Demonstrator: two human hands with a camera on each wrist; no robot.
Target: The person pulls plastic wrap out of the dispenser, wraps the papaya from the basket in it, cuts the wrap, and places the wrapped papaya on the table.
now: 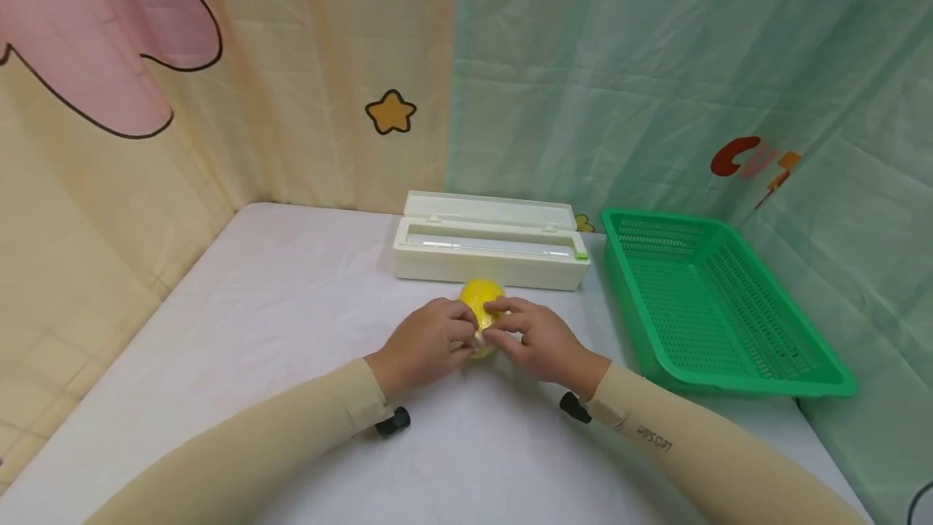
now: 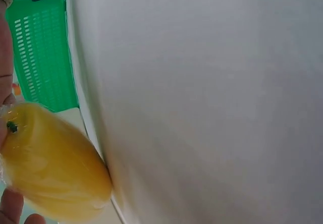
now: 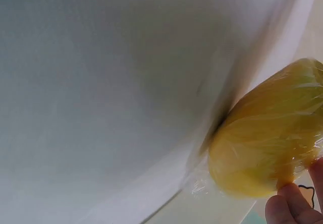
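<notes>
A smooth, oval yellow fruit (image 1: 482, 298) with a small dark green stem spot stands on the table, wrapped in clear cling film (image 3: 199, 186). The film clings to it in wrinkles and gathers on the side near me. My left hand (image 1: 432, 339) holds the fruit from the left, fingers curled at the gathered film. From the right, my right hand (image 1: 543, 340) grips it, with fingertips on its top and side. In the left wrist view the stem end of the fruit (image 2: 55, 163) shows between the fingers. Both hands hide part of the lower fruit.
Behind the fruit lies a long white cling film dispenser (image 1: 488, 270), lid raised, with a roll inside and a green slider (image 1: 581, 256) at its right end. A green plastic basket (image 1: 729, 383) stands on the right. Printed curtains (image 1: 306, 104) surround the white-covered table (image 1: 291, 290).
</notes>
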